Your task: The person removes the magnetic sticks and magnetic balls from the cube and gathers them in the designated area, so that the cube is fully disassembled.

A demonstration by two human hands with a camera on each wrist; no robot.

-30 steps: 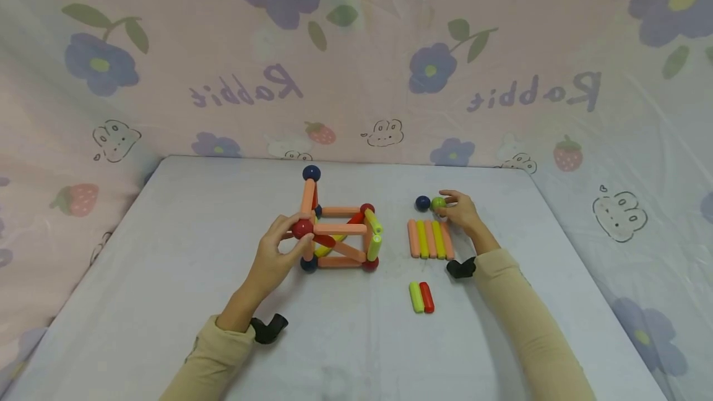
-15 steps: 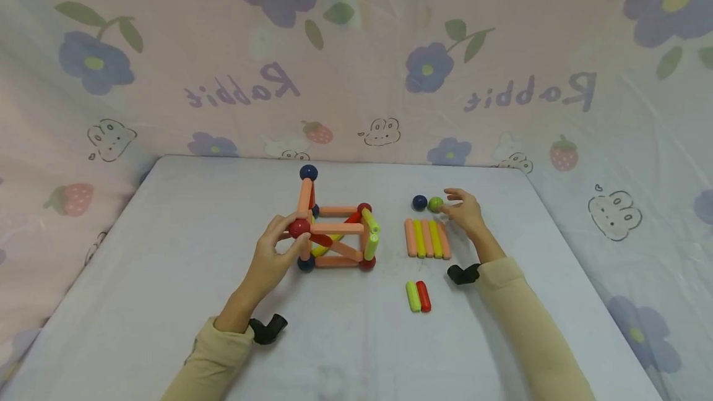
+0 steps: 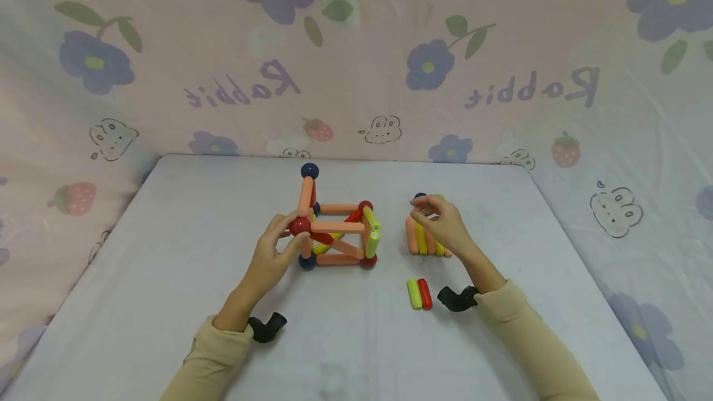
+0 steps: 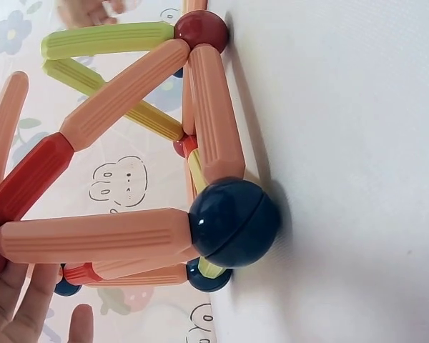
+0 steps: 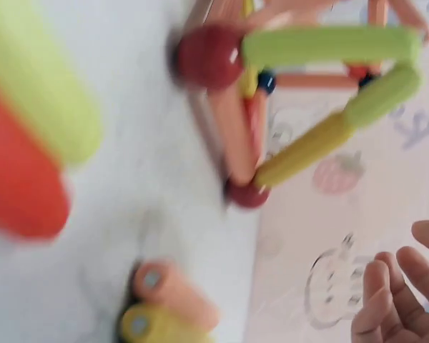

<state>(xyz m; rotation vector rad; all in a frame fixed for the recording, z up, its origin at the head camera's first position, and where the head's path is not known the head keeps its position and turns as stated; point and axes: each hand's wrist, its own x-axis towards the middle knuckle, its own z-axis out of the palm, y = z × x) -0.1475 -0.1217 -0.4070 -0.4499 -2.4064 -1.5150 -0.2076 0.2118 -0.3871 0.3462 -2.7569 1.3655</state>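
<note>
My left hand (image 3: 271, 257) pinches the red ball (image 3: 299, 225) on the rod frame (image 3: 340, 232) mid-table. My right hand (image 3: 442, 228), loosely curled and apparently empty, hovers over the rod row (image 3: 419, 241); next, pick one.

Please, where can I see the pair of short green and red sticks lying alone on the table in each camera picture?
Head view: the short green and red pair lies low centre, near the right wrist.
Left wrist view: not in it.
Right wrist view: the pair fills the left edge, blurred.
Shared landmark: the stick-and-ball frame.
</note>
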